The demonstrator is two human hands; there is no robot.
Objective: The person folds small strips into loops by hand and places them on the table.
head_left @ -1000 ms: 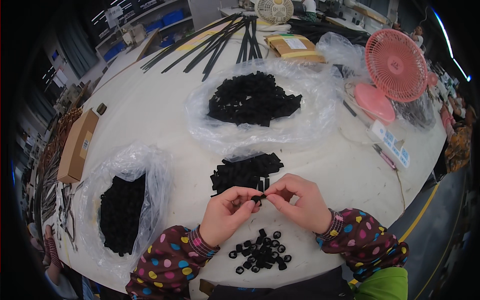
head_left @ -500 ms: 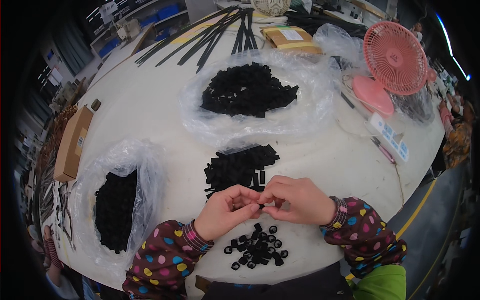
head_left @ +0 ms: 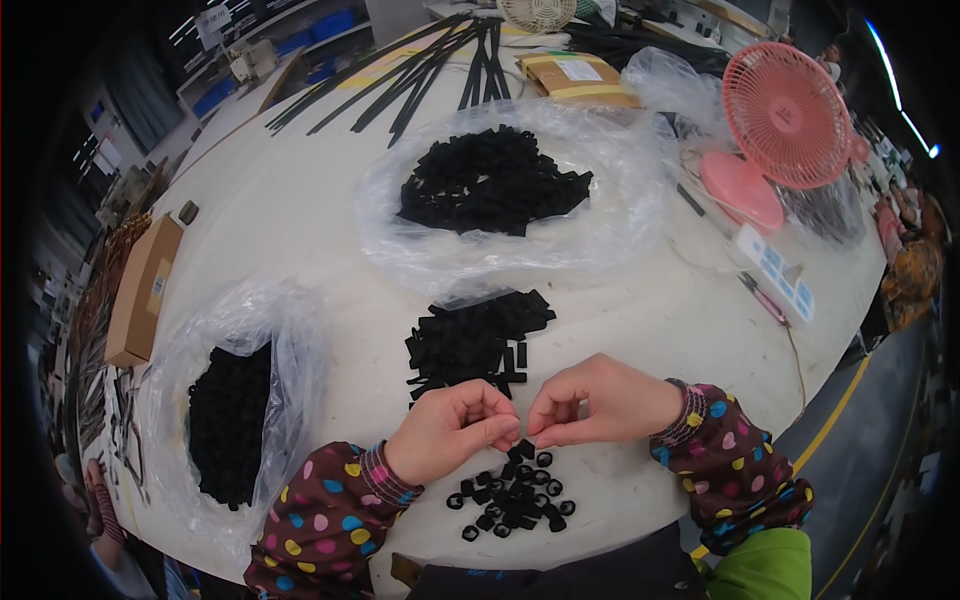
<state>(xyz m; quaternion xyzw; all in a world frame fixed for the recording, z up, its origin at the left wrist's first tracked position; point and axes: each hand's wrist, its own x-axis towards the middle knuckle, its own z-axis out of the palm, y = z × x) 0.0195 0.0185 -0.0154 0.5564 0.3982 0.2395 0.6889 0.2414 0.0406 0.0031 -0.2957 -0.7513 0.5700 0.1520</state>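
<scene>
Above the near middle of the table, my left hand [head_left: 458, 428] is closed, thumb against fingertips. Whatever it may hold is hidden. Just to its right, my right hand [head_left: 600, 402] is closed too, thumb and fingers drawn together, with nothing I can make out between them. A narrow gap separates the two sets of fingertips. Below them lies a loose group of small black looped pieces [head_left: 515, 497], some showing pale round openings. One dark piece [head_left: 527, 448] sits right under the fingertips. Beyond my hands is a heap of short flat black strips [head_left: 465, 338].
A clear plastic bag [head_left: 620, 240] holding black strips lies open behind the heap. Another bag [head_left: 300, 340] with small black pieces is at left, near a cardboard box [head_left: 145, 290]. At right are a pink fan [head_left: 787, 115] and a white power strip [head_left: 772, 270].
My fingertips have parted, the right hand shifting slightly to the right. A dark piece now shows beneath them at the top of the near group.
</scene>
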